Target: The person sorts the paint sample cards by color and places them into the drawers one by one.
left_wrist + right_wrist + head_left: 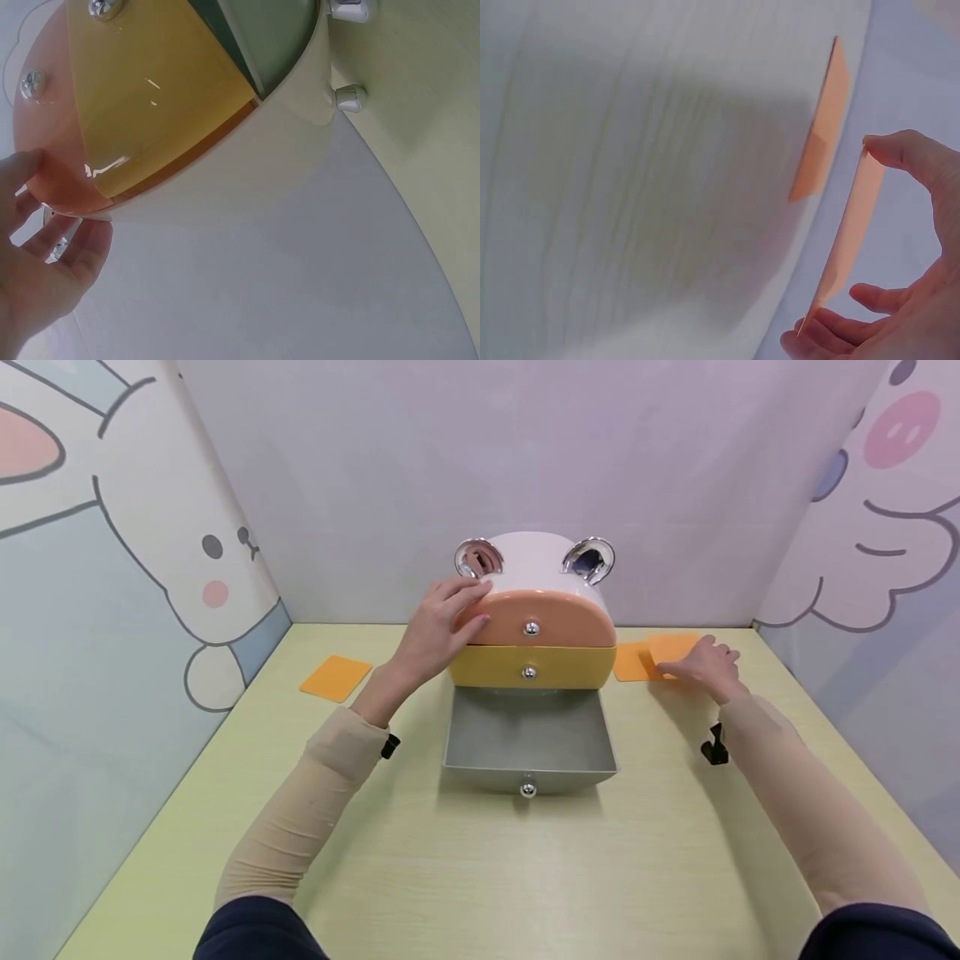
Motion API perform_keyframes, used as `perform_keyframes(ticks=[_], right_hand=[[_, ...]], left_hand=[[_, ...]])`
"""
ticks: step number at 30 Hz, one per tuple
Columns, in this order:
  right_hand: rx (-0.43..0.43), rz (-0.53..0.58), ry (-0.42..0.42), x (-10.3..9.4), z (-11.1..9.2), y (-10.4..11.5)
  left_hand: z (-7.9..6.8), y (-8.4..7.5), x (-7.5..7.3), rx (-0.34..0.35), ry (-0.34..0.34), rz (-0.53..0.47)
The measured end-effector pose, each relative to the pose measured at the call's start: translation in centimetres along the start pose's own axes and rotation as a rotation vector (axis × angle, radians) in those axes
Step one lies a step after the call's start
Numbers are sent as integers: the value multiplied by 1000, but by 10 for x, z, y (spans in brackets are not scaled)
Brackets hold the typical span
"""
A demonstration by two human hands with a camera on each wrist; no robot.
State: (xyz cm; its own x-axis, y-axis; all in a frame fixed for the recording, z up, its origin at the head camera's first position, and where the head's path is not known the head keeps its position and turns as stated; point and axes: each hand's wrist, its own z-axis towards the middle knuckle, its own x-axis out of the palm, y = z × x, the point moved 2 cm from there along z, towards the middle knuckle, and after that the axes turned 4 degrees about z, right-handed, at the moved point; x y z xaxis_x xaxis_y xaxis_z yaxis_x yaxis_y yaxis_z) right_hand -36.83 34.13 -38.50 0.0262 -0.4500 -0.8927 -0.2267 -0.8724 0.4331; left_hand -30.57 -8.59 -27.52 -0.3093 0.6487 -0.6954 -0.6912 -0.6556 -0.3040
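Observation:
A small drawer cabinet [531,560] with a white shell and two shiny ear shapes stands at the back middle of the table. My left hand [438,627] grips its upper left side, thumb on the front of the orange drawer [52,142] and fingers round the shell. Below, the yellow drawer [487,668] is closed, and the grey-green bottom drawer [532,735] is pulled out with nothing inside. To the right, my right hand [708,668] holds a thin orange square sheet [851,225] by opposite edges, raised off the table. Another orange square [823,135] lies on the table behind it.
A third orange square [336,678] lies left of the cabinet. A pale back wall [360,485] and cartoon-printed side panels [112,652] bound the wood-grain table [480,893]. Each sleeve has a small black wrist mount [716,747].

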Motion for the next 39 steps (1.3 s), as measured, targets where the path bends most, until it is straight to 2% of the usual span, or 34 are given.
perform_keyframes(ticks=[7, 14, 20, 29, 39], right_hand=[[-155, 30, -67, -8, -21, 14], [-283, 40, -33, -24, -49, 29], [-400, 47, -37, -35, -74, 39], [-502, 2, 6, -46, -106, 41], [-672, -11, 32, -56, -137, 49]], left_hand=[[0, -1, -1, -2, -2, 0], [0, 0, -1, -2, -1, -4], [-1, -1, -2, 5, -7, -2], [-1, -3, -2, 5, -4, -13], [-1, -3, -2, 1, -3, -9]])
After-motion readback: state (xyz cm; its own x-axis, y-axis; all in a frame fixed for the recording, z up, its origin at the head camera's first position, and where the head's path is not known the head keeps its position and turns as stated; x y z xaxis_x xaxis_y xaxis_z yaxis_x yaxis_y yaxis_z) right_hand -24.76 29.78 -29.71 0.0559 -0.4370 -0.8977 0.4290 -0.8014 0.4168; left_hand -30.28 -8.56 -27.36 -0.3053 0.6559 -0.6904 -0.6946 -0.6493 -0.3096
